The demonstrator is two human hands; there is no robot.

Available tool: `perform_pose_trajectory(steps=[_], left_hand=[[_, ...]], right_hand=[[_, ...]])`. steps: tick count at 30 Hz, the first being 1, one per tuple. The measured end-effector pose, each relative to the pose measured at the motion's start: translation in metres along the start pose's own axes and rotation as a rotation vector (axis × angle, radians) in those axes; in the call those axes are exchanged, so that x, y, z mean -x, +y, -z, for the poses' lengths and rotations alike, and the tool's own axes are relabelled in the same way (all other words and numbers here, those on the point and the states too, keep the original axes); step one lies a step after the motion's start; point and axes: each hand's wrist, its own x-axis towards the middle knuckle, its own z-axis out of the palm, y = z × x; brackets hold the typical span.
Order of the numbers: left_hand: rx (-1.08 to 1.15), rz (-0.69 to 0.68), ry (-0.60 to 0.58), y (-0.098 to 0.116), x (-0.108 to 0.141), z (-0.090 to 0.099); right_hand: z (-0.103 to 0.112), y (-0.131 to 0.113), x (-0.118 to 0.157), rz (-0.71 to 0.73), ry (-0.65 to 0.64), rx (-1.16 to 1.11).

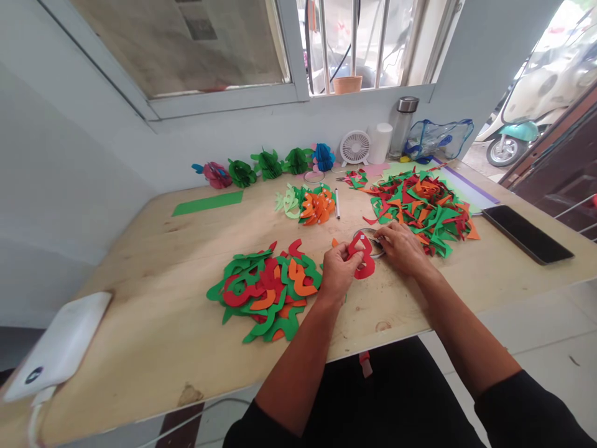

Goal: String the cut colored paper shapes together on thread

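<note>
Near the table's front edge, my left hand (342, 269) pinches a red paper cutout (367, 266) with pale patches on it. Just right of it, my right hand (400, 246) has its fingers closed at the rim of a round, tape-like ring (368, 234); what small dark thing they hold is unclear. A pile of green, red and orange curved paper pieces (265, 289) lies left of my left hand. Beyond my right hand is a heap of mixed paper scraps (426, 208). Orange folded paper shapes (318, 204) and a white pen (337, 204) lie farther back.
On the wooden table (153, 274) are a black phone (527, 233) at right and a white device (63, 342) at left. Along the wall stand green paper figures (268, 165), a small fan (355, 148), a white cylinder (380, 144) and a glass bottle (402, 132).
</note>
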Motion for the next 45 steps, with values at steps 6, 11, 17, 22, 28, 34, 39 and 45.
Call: perform_pose_trajectory(steps=[6, 11, 17, 22, 28, 34, 39, 45], left_hand=[[-0.012, -0.002, 0.012, 0.0, 0.0004, -0.0001], [-0.005, 0.0, 0.006, -0.0012, -0.0009, 0.0005], [0.007, -0.015, -0.006, -0.0024, -0.0014, 0.0006], [0.008, 0.007, -0.002, 0.0003, -0.0004, 0.0005], [0.018, 0.003, 0.001, 0.0008, -0.0002, 0.0004], [0.023, -0.003, -0.01, -0.0012, -0.0014, 0.0001], [0.018, 0.013, 0.0, 0.0002, -0.0019, -0.0003], [0.024, 0.015, -0.005, 0.0017, -0.0003, 0.0001]], right_hand=[[0.0019, -0.0032, 0.0, 0.036, -0.02, -0.026], [-0.0003, -0.0003, -0.0004, 0.048, -0.024, -0.016], [-0.0007, 0.0005, -0.0002, 0.052, -0.017, 0.006], [-0.0002, 0.0005, 0.0001, 0.026, 0.003, -0.008], [-0.0024, 0.0015, -0.0003, -0.016, 0.034, -0.005], [-0.001, -0.0015, 0.0004, -0.053, 0.038, 0.011], [0.0006, -0.0042, 0.0021, -0.158, 0.066, 0.028], [0.0031, -0.0068, 0.0008, -0.259, 0.063, -0.025]])
